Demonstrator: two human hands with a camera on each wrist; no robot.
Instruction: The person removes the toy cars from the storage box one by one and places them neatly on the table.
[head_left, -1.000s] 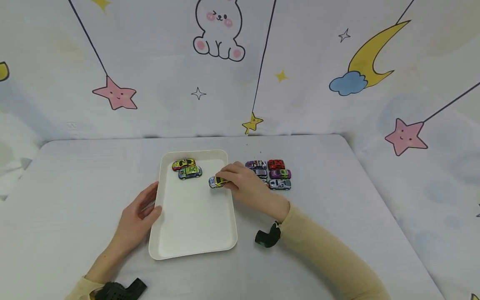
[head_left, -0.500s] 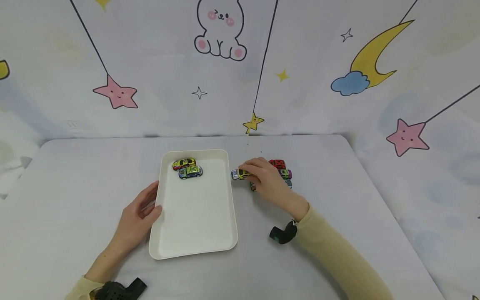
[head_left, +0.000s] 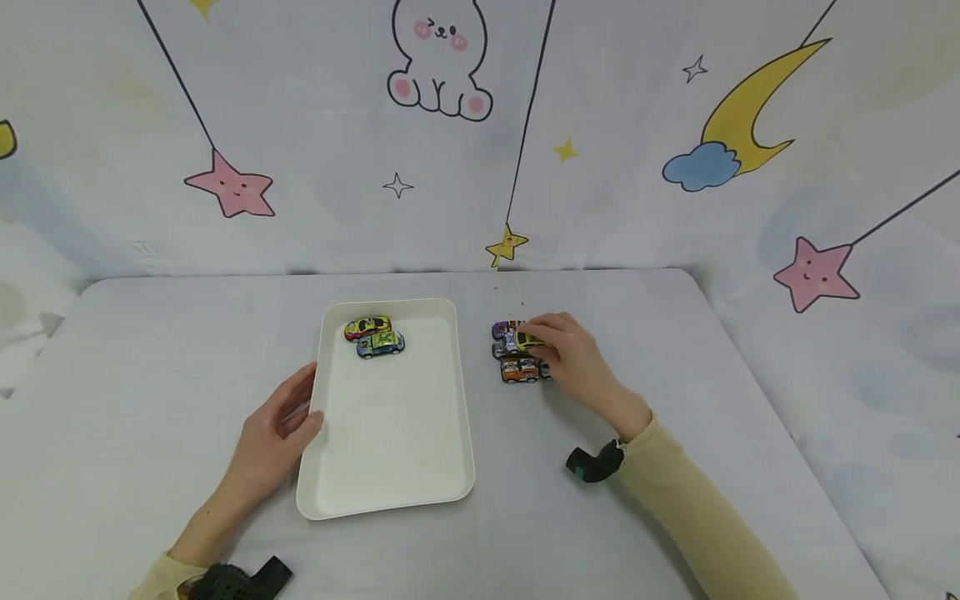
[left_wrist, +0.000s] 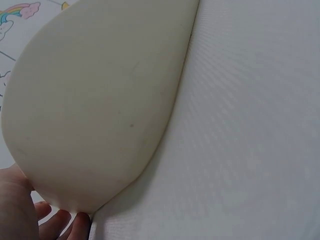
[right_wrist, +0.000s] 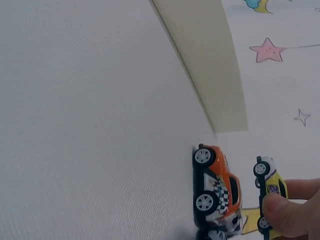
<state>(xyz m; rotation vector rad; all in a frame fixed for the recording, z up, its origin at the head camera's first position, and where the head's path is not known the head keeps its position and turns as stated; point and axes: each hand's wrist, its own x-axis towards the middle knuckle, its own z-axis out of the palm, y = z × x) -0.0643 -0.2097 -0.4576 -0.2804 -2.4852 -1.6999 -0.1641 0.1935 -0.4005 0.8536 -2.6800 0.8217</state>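
My right hand [head_left: 573, 354] pinches a yellow-and-white toy car [head_left: 525, 340] over the cluster of toy cars [head_left: 517, 350] right of the tray; the right wrist view shows fingertips [right_wrist: 285, 212] on that car [right_wrist: 270, 190] beside an orange car [right_wrist: 217, 182]. The orange car [head_left: 520, 370] stands at the cluster's front. My left hand [head_left: 277, 429] grips the left rim of the white tray [head_left: 390, 433], thumb on the rim. In the left wrist view the tray's wall [left_wrist: 100, 100] fills the frame, with my fingers [left_wrist: 55, 225] below it. Two toy cars [head_left: 373, 336] sit in the tray's far left corner.
The grey table [head_left: 150, 375] ends at a backdrop printed with stars, a rabbit and a moon. My right hand hides several cars of the cluster. A black wrist camera mount [head_left: 592, 462] sits on my right forearm, another [head_left: 240, 579] on the left.
My right hand carried the yellow-and-white car rightward from the tray's right edge, across the rim, to the cluster of cars. The left hand and tray stayed put.
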